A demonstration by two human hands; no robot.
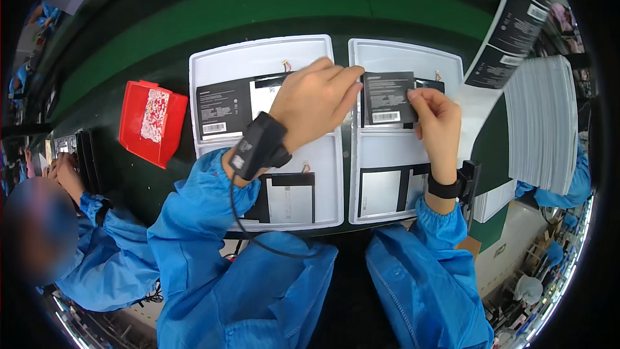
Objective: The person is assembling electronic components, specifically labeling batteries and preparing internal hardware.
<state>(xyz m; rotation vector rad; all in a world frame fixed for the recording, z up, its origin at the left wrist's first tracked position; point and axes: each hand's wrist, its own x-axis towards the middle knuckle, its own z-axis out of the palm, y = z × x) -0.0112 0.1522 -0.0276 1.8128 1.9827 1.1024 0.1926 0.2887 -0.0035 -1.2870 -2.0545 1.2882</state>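
Observation:
A black printed label (389,95) lies over a flat battery pack in the upper part of the right white tray (407,50). My right hand (439,116) is closed in a pinch on the label's right edge. At its upper left corner, my left hand (316,97) has thumb and fingers pinched together on the label. Most of the pack beneath is hidden. In the left white tray (258,52), a battery pack bears a similar black label (221,110), partly behind my left hand and wrist. Lower in the trays lie a silver-and-black battery pack (290,198) and another battery pack (381,192).
A red bin (152,123) with white scraps stands left of the trays. A curling strip of black labels (510,39) hangs at the right, beside a tall stack of white sheets or trays (542,123). Another person in blue sleeves (103,245) works at far left.

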